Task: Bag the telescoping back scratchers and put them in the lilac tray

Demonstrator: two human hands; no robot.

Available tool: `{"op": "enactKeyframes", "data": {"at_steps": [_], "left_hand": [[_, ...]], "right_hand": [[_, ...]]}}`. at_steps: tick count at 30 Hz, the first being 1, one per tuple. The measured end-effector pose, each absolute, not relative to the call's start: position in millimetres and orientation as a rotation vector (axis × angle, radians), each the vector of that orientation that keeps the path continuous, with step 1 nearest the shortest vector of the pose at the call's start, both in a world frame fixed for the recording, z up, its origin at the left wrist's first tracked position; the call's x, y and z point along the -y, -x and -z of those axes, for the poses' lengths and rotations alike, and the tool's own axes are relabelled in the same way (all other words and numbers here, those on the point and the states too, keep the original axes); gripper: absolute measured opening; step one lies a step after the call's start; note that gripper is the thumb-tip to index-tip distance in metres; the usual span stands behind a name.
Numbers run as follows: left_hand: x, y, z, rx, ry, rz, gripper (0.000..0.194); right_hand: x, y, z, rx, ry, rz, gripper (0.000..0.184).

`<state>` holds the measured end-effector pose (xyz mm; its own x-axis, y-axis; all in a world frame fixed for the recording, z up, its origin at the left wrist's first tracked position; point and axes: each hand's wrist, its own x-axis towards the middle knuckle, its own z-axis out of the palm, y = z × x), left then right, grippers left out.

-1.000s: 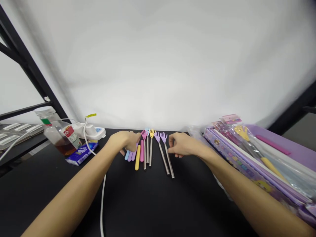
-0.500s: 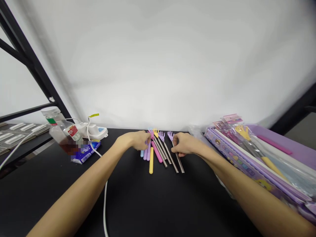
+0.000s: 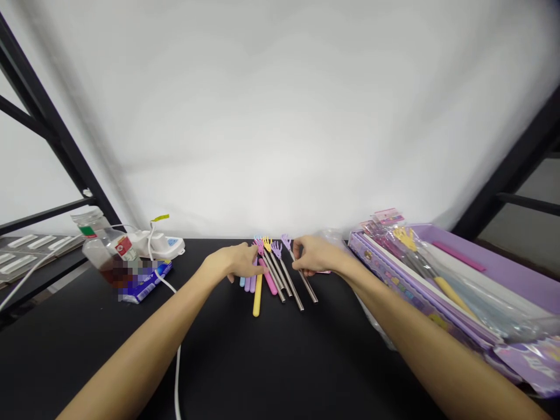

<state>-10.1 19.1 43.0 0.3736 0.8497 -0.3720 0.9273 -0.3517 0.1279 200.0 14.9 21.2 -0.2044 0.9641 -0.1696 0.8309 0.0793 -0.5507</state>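
Several back scratchers with small hand-shaped heads lie side by side on the black table. My right hand [image 3: 315, 255] pinches the metal rod of the rightmost one, a purple-headed back scratcher [image 3: 306, 282]. Left of it are another purple-headed back scratcher [image 3: 286, 275] and a yellow-headed one [image 3: 268, 245]. Over the left of the row rests my left hand [image 3: 236, 261], fingers apart, close to a pink head [image 3: 258, 248]. Below its fingers show a yellow handle [image 3: 257, 297], a pink handle [image 3: 269, 279], purple handles [image 3: 250, 284] and a blue handle [image 3: 242, 282]. Its palm side is hidden.
At right stands a purple box [image 3: 511, 262] holding bagged back scratchers, with clear plastic wrapping [image 3: 376, 324] beside it. At left are a jar [image 3: 107, 248], a blue packet [image 3: 146, 281], a white power strip [image 3: 175, 247] and a white cable [image 3: 177, 373] running forward.
The view has shifted, moving the scene left and slightly down. My right hand has slid the purple-headed back scratcher closer to its neighbour and farther back. My left hand stays over the handles.
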Motion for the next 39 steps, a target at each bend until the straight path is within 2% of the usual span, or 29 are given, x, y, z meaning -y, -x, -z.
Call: {"op": "enactKeyframes", "data": {"at_steps": [3,13,20,32,39], "left_hand": [[-16,10,-44,-1.518,-2.200,0.357,0.055],[-33,20,-29,-1.598,-2.224,0.285,0.048],[-21,12,-29,-1.672,-2.245,0.260,0.062],[-24,15,-29,-1.615,-2.294,0.333,0.051],[-34,23,-29,-1.728,-2.489,0.226,0.026]], "right_hand": [[-18,-198,-10,2.136,1.797,-0.760,0.018],[-20,-194,7,2.084,1.790,-0.877,0.018],[-18,-193,5,2.048,1.795,-0.924,0.021],[-23,-195,3,2.092,1.758,-0.905,0.027],[-22,-198,-9,2.011,1.716,-0.949,0.031]]}}
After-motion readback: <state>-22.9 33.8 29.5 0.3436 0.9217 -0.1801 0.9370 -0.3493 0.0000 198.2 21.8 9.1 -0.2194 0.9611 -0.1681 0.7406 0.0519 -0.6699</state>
